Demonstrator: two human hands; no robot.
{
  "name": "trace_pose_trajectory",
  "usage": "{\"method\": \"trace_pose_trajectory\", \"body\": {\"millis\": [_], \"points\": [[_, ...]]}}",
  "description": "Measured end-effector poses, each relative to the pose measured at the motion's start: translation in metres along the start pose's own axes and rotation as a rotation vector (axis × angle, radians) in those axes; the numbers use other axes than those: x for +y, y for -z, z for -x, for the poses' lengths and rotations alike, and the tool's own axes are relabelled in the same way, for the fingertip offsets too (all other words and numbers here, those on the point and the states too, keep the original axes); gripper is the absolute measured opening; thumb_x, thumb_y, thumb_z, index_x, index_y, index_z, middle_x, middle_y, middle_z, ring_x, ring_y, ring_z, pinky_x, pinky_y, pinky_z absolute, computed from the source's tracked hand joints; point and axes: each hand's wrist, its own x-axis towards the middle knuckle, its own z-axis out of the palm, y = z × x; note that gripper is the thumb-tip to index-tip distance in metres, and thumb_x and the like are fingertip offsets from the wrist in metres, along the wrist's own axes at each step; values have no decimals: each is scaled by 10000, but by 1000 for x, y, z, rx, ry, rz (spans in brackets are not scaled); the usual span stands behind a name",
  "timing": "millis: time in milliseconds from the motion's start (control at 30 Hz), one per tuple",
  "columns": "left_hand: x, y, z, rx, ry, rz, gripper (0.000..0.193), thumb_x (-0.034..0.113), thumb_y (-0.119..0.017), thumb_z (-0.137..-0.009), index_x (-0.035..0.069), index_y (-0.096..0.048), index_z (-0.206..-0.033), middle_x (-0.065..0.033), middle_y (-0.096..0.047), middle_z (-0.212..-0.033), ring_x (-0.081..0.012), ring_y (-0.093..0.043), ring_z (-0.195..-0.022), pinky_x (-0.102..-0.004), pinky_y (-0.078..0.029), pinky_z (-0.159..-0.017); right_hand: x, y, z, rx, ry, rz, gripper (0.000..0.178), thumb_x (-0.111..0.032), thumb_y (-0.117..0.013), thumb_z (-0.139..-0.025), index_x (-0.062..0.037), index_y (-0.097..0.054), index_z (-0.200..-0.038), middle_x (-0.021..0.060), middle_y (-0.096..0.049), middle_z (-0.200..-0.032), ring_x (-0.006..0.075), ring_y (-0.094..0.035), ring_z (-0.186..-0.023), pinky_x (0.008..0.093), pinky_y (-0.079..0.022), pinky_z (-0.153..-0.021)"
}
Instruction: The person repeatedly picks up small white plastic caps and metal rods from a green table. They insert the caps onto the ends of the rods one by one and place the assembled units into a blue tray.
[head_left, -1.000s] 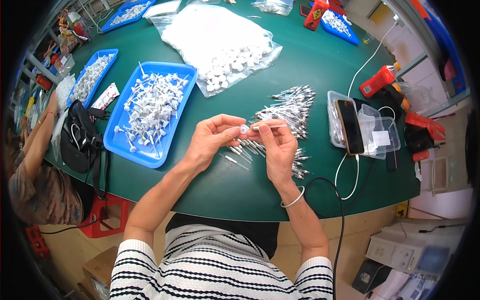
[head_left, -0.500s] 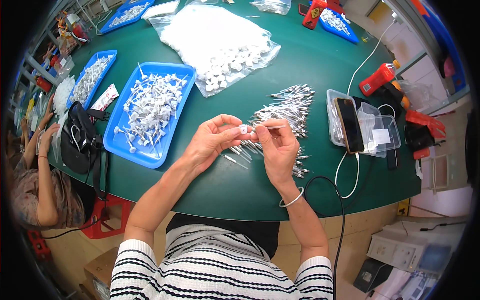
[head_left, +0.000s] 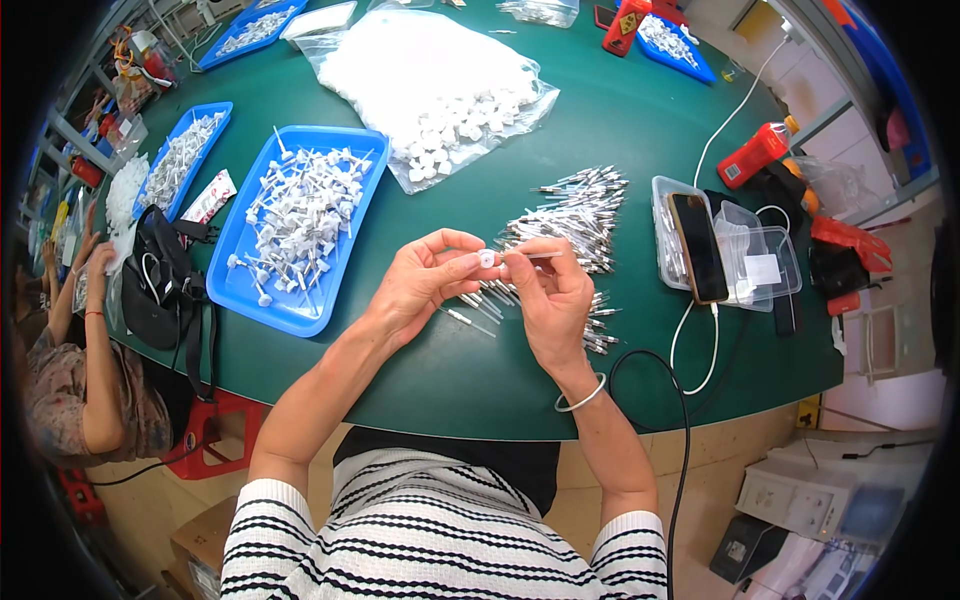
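Between the thumb and fingers of my left hand (head_left: 432, 277) is a small white plastic cap (head_left: 487, 258) with a hole in its face. My right hand (head_left: 552, 300) pinches a thin white-and-metal rod (head_left: 540, 254), its inner end close against the cap; whether it is inside the cap is hidden by my fingers. Under and behind my hands lies a pile of similar thin rods (head_left: 575, 225). A blue tray (head_left: 318, 322) to the left holds many white caps fitted with rods (head_left: 305, 215). Beyond my hands, a clear plastic bag (head_left: 430, 85) spills loose white caps.
On the right, a phone (head_left: 698, 248) rests on clear plastic boxes (head_left: 775, 270), with white cables around it. A red bottle (head_left: 757, 155) lies behind them. At left are a black bag (head_left: 160, 265), another blue tray (head_left: 219, 112) and a co-worker's arms (head_left: 95, 340).
My hands stay almost in place, the right one shifting very slightly left with the rod toward the cap. The co-worker's arms at the left have moved a little.
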Motion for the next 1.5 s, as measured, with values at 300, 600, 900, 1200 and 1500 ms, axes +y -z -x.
{"method": "trace_pose_trajectory", "body": {"millis": [300,600,900,1200,1500], "points": [[-2,1,0,15,-4,-53,229,144,-685,-913,18,-596,-1081,-123,-705,-1027,-215,-700,-981,-235,-570,-782,-3,1,-1,-10,64,120,87,-54,-685,-891,3,-629,-925,78,-658,-846,149,-669,-715,276,-562,-634],[-2,0,1,12,1,-42,242,148,-686,-913,8,-599,-1091,-119,-695,-1026,-204,-699,-974,-227,-574,-774,-6,1,-2,-31,151,230,104,-60,-698,-880,-9,-618,-923,82,-646,-848,180,-669,-692,293,-558,-612],[-2,0,1,15,11,-47,237,145,-685,-914,8,-608,-1091,-112,-692,-1032,-199,-699,-967,-232,-574,-773,-6,1,-3,-36,173,257,114,-63,-704,-876,-8,-615,-921,80,-642,-839,186,-678,-685,292,-557,-605],[-3,2,0,11,5,-64,246,157,-681,-918,5,-614,-1099,-107,-692,-1024,-199,-699,-963,-234,-572,-770,-11,2,-4,-52,193,283,108,-55,-702,-873,-9,-616,-918,81,-639,-834,190,-679,-687,294,-556,-600],[1,-3,1,37,27,-29,182,73,-661,-913,1,-623,-1077,-87,-687,-967,-158,-707,-897,-189,-595,-710,-11,2,-5,-60,202,294,107,-61,-705,-871,-15,-618,-911,79,-634,-826,191,-664,-673,298,-543,-590]]}}
